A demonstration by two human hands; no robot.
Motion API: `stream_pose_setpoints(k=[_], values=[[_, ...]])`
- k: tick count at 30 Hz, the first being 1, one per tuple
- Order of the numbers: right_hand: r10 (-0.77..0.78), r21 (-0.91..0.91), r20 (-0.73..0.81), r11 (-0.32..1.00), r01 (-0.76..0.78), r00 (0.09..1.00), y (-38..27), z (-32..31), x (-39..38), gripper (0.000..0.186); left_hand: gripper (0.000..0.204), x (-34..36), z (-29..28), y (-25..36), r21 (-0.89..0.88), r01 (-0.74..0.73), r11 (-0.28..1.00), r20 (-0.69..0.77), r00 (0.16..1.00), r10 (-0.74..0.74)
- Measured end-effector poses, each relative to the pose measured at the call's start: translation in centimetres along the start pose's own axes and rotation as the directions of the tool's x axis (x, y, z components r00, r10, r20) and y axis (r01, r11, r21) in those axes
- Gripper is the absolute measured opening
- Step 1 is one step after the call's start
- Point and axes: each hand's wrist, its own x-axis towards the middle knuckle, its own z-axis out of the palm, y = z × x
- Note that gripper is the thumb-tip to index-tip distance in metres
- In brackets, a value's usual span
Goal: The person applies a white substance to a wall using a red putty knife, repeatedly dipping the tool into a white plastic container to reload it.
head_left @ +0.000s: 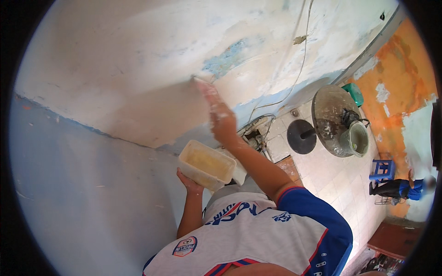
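My right hand (222, 120), smeared with white material, reaches up to the patchy white wall (138, 55). Its fingers close on a small flat tool (198, 79), blurred and mostly hidden, whose pale tip is at the wall just below and left of a flaked blue patch (223, 59). Lower down, my left hand (189, 180) grips the near left end of a rectangular translucent plastic tub (207, 163) with pale yellowish contents, held tilted in front of my body.
A light blue wall (83, 184) is at left. On the tiled floor (331, 184) are a round tabletop (324, 108) with a bucket (354, 140), a black disc base (299, 142) and cables. At right, a co-worker (405, 188) is near a blue stool (382, 168) by an orange wall.
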Motion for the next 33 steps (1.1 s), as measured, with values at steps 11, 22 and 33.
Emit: stream_pose_setpoints(k=[11, 22, 33], values=[[-0.113, -0.196, -0.163, 0.977, 0.080, 0.980, 0.4, 6.0, 3.4, 0.046, 0.076, 0.5, 2.2, -0.7, 0.034, 0.005, 0.999, -0.066, 0.998, -0.003], [0.197, -0.168, -0.381, 0.946, -0.277, 0.903, 4.1, -2.8, 9.3, 0.046, 0.077, -2.5, -1.4, 0.0, 0.036, -0.056, 0.998, -0.157, 0.986, 0.061], [0.093, 0.123, 0.069, 0.987, -0.101, 0.993, -1.8, 0.7, -2.5, 0.055, 0.077, -3.1, -1.1, 0.8, 0.031, -0.052, 0.998, -0.306, 0.950, 0.059]])
